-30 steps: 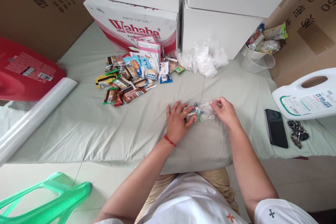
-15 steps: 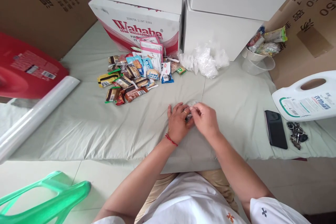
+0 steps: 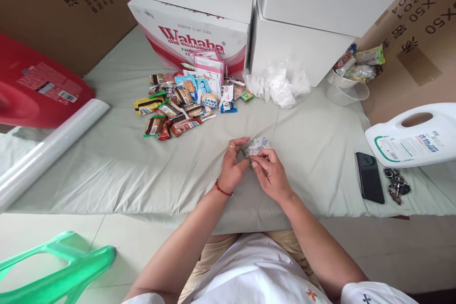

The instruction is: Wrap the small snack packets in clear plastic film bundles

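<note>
A small snack packet (image 3: pixel 258 145), crinkled and shiny with bits of green at its edge, is between my two hands above the sheet. My left hand (image 3: pixel 233 166) is curled round the packet's left side, index finger at its far end and thumb nearer me. From the right, my right hand (image 3: pixel 272 173) pinches the near part of the packet with thumb and fingertips. Its lower part is partly covered by the fingers. Beyond and left of my hands lies a heap of wrapped snacks (image 3: pixel 183 125). A pile of clear plastic bags (image 3: pixel 281 88) sits farther back.
A clear cup (image 3: pixel 347 94) with wrapped snacks stands at the back right. Nearer are a white detergent bottle (image 3: pixel 409 140), a phone (image 3: pixel 370 178) and keys (image 3: pixel 396 185). On the left are a plastic roll (image 3: pixel 53 152) and a red jug (image 3: pixel 42 83). Cartons (image 3: pixel 188 33) line the back.
My hands have shifted slightly nearer and left, uncovering much more of the packet. My left hand has turned from lying palm-down over it to curling round its side. The view has shifted slightly.
</note>
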Demonstrator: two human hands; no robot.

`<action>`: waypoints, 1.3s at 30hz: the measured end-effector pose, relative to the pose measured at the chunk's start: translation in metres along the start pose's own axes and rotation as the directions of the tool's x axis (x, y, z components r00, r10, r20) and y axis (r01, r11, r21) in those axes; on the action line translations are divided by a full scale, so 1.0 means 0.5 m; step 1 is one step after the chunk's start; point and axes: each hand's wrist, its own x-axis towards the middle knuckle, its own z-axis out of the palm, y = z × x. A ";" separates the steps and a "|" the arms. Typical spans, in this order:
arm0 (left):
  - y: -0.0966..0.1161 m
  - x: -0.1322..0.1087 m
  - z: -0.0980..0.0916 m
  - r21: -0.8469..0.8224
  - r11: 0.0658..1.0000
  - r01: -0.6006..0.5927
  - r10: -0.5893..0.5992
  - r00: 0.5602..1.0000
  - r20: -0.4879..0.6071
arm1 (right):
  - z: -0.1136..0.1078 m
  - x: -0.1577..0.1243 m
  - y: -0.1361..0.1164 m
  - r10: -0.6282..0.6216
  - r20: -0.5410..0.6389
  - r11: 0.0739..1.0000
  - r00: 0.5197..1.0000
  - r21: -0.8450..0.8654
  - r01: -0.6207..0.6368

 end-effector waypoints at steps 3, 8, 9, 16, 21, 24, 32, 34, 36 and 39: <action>0.038 -0.007 -0.018 -0.025 0.984 -0.176 0.172 0.980 -0.097 | 0.010 0.003 0.009 -0.024 0.008 0.999 1.000 -0.041 0.024; 0.077 0.022 -0.011 0.159 0.963 -0.220 0.162 0.935 0.315 | 0.023 -0.017 0.003 -0.047 0.088 0.951 0.995 -0.302 0.072; 0.071 0.031 -0.007 0.190 0.966 -0.173 0.096 0.929 0.358 | 0.024 -0.026 0.000 -0.032 0.113 0.924 0.993 -0.377 0.073; 0.018 0.032 0.014 0.401 0.890 -0.217 0.047 0.919 0.392 | 0.007 -0.096 -0.010 0.019 0.270 0.831 0.963 -0.540 0.135; 0.022 0.019 0.031 0.518 0.830 -0.205 0.017 0.939 0.344 | -0.008 -0.100 -0.017 0.073 0.345 0.842 0.936 -0.524 0.128; 0.022 0.025 0.033 0.536 0.825 -0.180 -0.006 0.945 0.326 | -0.015 -0.101 -0.020 0.070 0.366 0.859 0.928 -0.496 0.131; 0.019 0.033 0.033 0.601 0.780 -0.175 0.011 0.964 0.266 | -0.057 -0.139 0.002 -0.057 0.214 0.976 0.975 -0.195 0.100; 0.022 0.032 0.034 0.638 0.746 -0.190 0.009 0.961 0.276 | -0.071 -0.144 0.007 -0.047 0.164 0.990 0.985 -0.124 0.068; 0.027 0.034 0.034 0.671 0.714 -0.196 -0.009 0.957 0.289 | -0.085 -0.144 0.009 -0.034 0.128 0.995 0.991 -0.086 0.045; 0.038 0.041 0.030 0.699 0.692 -0.184 -0.043 0.955 0.294 | -0.106 -0.139 0.012 -0.036 0.079 0.997 0.996 -0.072 0.041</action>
